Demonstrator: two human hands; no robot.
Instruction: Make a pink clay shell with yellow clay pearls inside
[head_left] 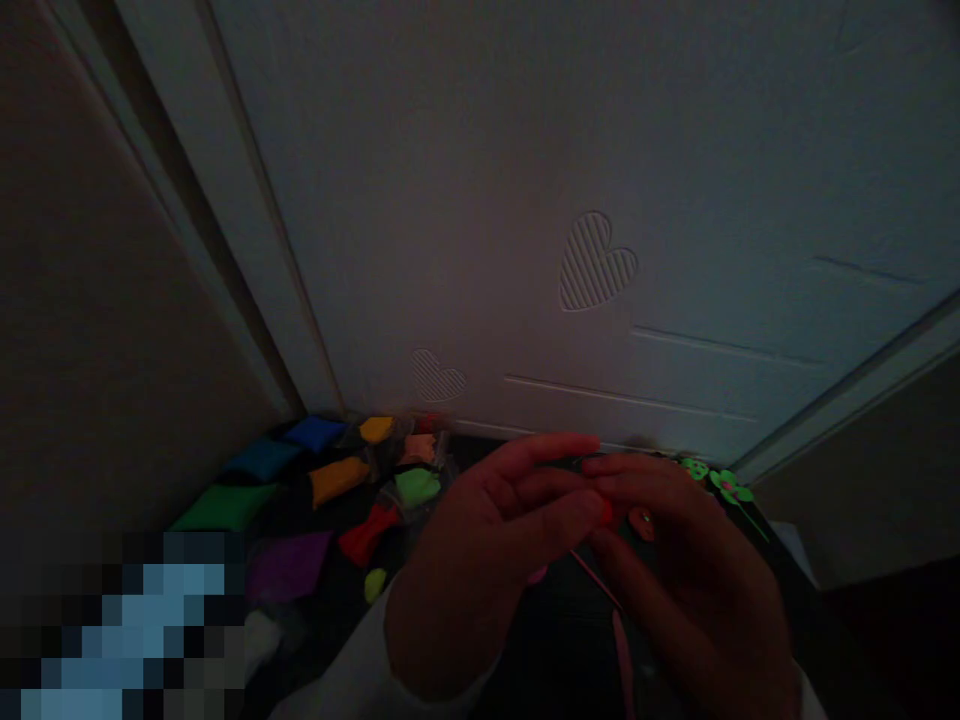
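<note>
A white panel [450, 200] fills twelve o'clock; left hand [480, 560] and right hand [690, 550] meet toward five, packets [337, 482] toward eight. Fingertips of both pinch a red lump [606, 512], seemingly shaping it; the next move calls for light pressure.

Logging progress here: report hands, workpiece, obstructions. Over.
Left hand and right hand together, fingers curled. Red piece between them, partly hidden; exact grip unclear. Long pink piece below, apparently not obstructing.

No text, label or number (packets [225, 507] included) can be read.
</note>
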